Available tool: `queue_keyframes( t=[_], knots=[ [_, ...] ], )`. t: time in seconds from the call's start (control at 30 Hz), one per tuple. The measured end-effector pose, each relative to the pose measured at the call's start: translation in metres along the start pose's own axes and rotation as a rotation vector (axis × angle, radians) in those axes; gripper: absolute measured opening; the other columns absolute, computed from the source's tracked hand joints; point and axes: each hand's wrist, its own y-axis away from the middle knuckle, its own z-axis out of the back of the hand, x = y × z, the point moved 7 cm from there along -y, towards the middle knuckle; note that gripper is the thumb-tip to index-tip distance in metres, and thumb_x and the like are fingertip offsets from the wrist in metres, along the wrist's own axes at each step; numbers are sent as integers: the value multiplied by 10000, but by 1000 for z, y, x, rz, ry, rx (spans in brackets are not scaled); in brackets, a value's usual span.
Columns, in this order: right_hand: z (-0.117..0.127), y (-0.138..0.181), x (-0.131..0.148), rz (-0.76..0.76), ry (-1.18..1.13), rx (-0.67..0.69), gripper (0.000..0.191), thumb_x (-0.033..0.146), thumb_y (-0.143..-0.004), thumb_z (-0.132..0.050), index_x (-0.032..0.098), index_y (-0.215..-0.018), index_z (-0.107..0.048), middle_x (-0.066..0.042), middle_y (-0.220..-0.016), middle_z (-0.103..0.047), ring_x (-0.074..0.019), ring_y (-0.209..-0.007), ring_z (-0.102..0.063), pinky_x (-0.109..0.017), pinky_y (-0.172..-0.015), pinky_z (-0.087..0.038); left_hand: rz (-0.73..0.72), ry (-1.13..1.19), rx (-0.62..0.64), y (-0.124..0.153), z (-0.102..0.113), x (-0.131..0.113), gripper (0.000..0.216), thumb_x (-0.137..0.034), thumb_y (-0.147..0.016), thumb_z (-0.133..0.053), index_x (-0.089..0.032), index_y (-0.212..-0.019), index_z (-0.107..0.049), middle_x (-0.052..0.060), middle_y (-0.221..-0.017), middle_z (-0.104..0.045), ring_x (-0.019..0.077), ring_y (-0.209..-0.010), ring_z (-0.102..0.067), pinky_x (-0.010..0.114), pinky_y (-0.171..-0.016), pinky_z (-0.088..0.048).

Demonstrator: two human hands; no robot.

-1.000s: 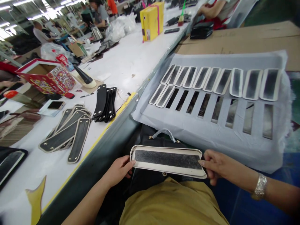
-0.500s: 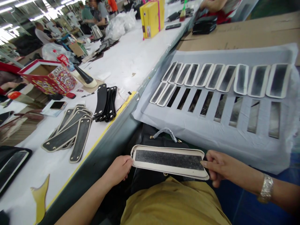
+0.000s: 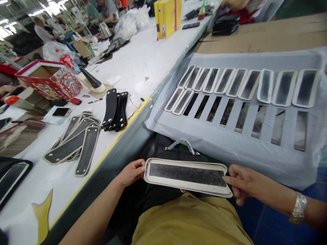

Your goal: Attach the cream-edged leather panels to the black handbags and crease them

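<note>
I hold a long cream strip with a dark grey centre flat over my lap, one hand at each end. My left hand grips its left end with curled fingers. My right hand pinches its right end, thumb on top. Just beyond it lies a pale grey slotted template sheet. Several similar cream strips fill its upper row of slots and two fill the left of the lower row. A black bag with a grey handle sits under the held strip.
To the left runs a white worktable with a yellow edge, carrying a fan of dark strips, a stack of black strips, a phone, a red box and a yellow box. Other people work at the far end.
The held strip has shifted slightly up and to the right with both hands. The view has tilted a little; the grip is unchanged.
</note>
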Motion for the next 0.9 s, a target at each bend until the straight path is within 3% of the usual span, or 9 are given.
queue_keyframes(
  t=[0.27, 0.53, 0.9],
  knots=[
    [-3, 4, 15, -15, 63, -22, 476, 606, -663, -658, 204, -689, -404, 5, -546, -599, -142, -459, -597, -262, -488, -507, 57, -111, 23, -4, 3, -12, 314, -356, -679, -737, -156, -682, -495, -31, -584, -584, 93, -498, -553, 208, -518, -448],
    [-2, 6, 14, -33, 79, -31, 476, 604, -653, -661, 205, -682, -402, 3, -549, -603, -148, -468, -599, -268, -501, -499, 142, -271, 76, -2, -7, -26, 324, -390, -702, -689, -172, -675, -450, -39, -596, -584, 106, -544, -586, 243, -577, -499],
    [-4, 7, 21, -44, 110, -42, 508, 646, -619, -659, 210, -663, -402, -2, -533, -603, -156, -467, -599, -270, -498, -495, 106, -609, -5, 2, -13, -49, 322, -413, -701, -658, -182, -615, -451, -55, -534, -510, 126, -503, -582, 200, -461, -436]
  ],
)
